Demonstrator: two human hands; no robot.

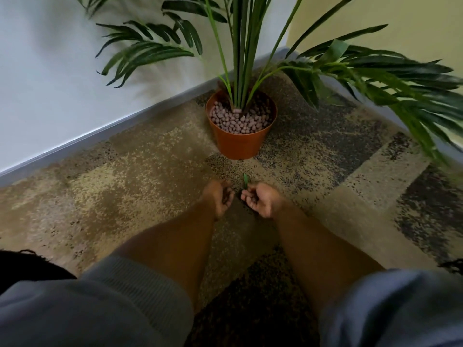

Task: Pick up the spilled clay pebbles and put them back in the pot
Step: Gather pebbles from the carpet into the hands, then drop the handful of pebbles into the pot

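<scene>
Head view: room corner at top centre of frame. Mottled carpet fills most of the lower frame, short pile, blotchy patches of tan, beige, grey and near-black in blocky shapes. Pale blue-white wall upper left w/ grey skirting board running diagonally down to the left edge; yellowish wall upper right.

Terracotta-coloured plastic pot, round, tapered, smooth, stands upright on the carpet near the corner, just above frame centre. Its top is filled w/ clay pebbles: small, rounded, matte, pinkish-grey. Artificial-looking palm plant rises from the middle of them, thin green stems, long glossy dark fronds spreading to upper left and far right, edges motion-blurred.

Below the pot, centre frame, both hands low over the carpet, close together but apart. Left hand is cupped, palm turned toward the right hand, dark lumps in it, prob. pebbles, blurred, can't confirm. Right hand is palm-up, fingers curled around something dark, also unclear. Small green leaf piece sits just above the right hand's fingers; held or lying on the carpet, can't tell.

Bare forearms lead down to grey ribbed sleeves pushed up, bottom corners.
</scene>
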